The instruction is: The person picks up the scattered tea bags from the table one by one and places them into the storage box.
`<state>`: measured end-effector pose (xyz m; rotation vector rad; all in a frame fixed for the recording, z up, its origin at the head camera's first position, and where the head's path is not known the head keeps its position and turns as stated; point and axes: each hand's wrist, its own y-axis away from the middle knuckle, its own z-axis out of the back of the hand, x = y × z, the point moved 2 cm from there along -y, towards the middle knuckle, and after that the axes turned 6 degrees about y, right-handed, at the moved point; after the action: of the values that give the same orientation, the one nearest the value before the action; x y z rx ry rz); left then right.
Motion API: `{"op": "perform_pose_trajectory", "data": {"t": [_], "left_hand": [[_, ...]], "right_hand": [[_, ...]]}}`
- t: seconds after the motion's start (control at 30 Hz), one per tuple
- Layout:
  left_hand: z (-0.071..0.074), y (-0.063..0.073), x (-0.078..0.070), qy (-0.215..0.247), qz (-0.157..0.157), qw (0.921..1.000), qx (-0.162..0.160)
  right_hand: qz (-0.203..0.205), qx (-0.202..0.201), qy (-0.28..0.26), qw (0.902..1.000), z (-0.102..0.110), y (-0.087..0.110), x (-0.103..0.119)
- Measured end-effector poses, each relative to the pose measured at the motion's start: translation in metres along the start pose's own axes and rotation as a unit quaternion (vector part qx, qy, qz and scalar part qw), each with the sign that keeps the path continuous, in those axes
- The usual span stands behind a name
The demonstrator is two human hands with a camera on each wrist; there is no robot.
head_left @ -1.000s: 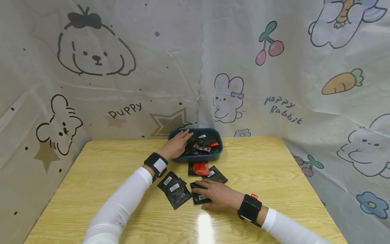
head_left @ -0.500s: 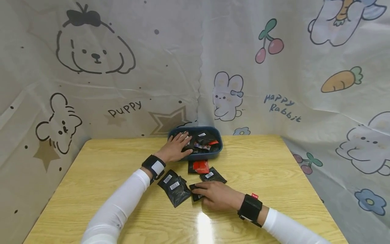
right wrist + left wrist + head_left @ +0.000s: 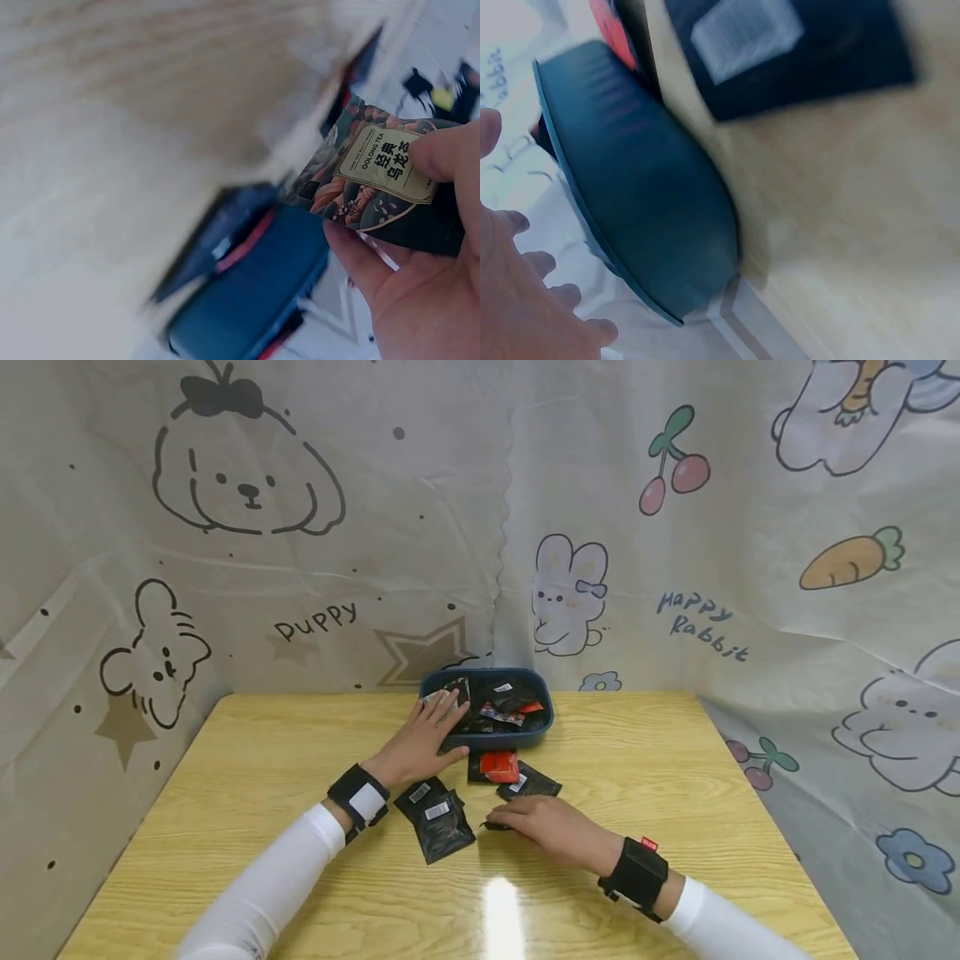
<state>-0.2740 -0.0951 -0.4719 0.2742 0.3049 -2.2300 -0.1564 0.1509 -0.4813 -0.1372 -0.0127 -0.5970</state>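
In the right wrist view my right hand [image 3: 420, 292] pinches an oolong tea bag packet [image 3: 382, 176] between thumb and fingers, its printed label facing the camera. From the head view, the right hand [image 3: 558, 833] is low over the table and mostly hides that packet. My left hand [image 3: 416, 745] has its fingers spread at the near left rim of a blue basket [image 3: 517, 741], holding nothing. Several black and coloured packets [image 3: 512, 695] fill the basket. Below the left hand, two overlapping black packets [image 3: 444, 837] with barcode labels lie on the table.
In front of the basket lie a red packet [image 3: 500, 767] on a black one and another black packet [image 3: 534, 783]. A wooden table [image 3: 300, 902] carries everything. A cartoon-printed cloth [image 3: 420, 527] hangs right behind the basket.
My left hand has drawn back from inside the basket toward its near left rim, uncovering packets there. My right hand has gone from lying over a packet to pinching it up.
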Motion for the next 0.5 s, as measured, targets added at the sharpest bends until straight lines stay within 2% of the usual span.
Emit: {"op": "perform_pose_trajectory", "data": {"t": [0.13, 0.23, 0.3, 0.37, 0.43, 0.5], "left_hand": [[0.003, 0.028, -0.014, 0.012, -0.026, 0.9995, -0.014], [0.004, 0.047, -0.027, 0.039, -0.042, 0.9984, -0.002], [0.0, 0.057, -0.036, 0.055, -0.052, 0.9967, 0.029], [-0.007, 0.065, -0.044, 0.067, -0.056, 0.9933, 0.075], [-0.016, 0.073, -0.051, 0.065, -0.054, 0.9889, 0.122], [-0.024, 0.081, -0.057, 0.062, -0.049, 0.9846, 0.156]], "right_hand": [[-0.027, -0.011, -0.033, 0.999, 0.022, 0.005, -0.01], [-0.048, -0.025, -0.044, 0.9975, 0.039, 0.008, -0.023], [-0.059, -0.042, -0.041, 0.9966, 0.051, 0.007, -0.033], [-0.068, -0.063, -0.035, 0.9951, 0.062, 0.005, -0.044], [-0.07, -0.085, -0.033, 0.9934, 0.073, -0.001, -0.055], [-0.072, -0.099, -0.034, 0.9919, 0.081, -0.008, -0.065]]}}
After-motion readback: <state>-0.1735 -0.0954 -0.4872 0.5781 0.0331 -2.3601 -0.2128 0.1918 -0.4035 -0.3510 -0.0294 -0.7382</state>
